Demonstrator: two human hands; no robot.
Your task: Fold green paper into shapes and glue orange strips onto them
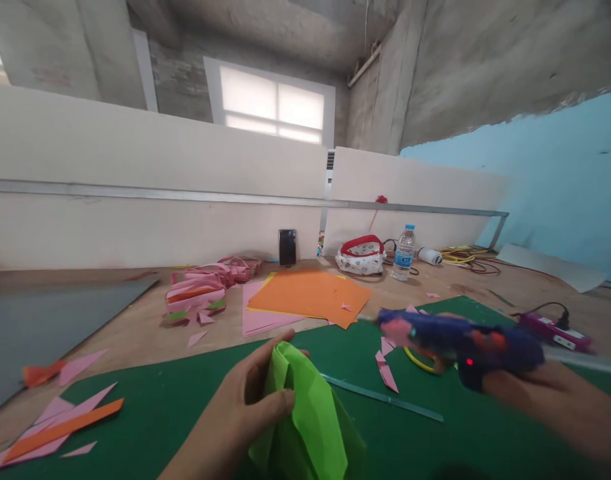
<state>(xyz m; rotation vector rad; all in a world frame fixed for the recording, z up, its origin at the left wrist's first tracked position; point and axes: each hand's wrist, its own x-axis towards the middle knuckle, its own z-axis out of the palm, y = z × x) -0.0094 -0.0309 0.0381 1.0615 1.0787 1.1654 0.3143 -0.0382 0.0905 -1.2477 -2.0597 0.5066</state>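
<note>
My left hand [258, 393] pinches the upper edge of a folded bright green paper piece [312, 417], thumb in front and fingers behind. To the right, my right hand [515, 383] is wrapped round a dark blue glue gun [435, 337] with a pink part near its nozzle and a lit red light. The gun is smeared by motion; its nozzle points left, apart from the green paper. Under both hands lies a green cutting mat [185, 393]. A clear ruler [385, 397] rests on it between the hands, with pink paper scraps [386, 373] close by.
Orange sheets [305, 293] lie over pink ones behind the mat, beside folded pink paper pieces [200, 290]. A phone [287, 247], a pouch [361, 257] and a water bottle [404, 253] stand along the back. At right is a purple power strip [555, 331]; paper strips [65, 430] lie at left.
</note>
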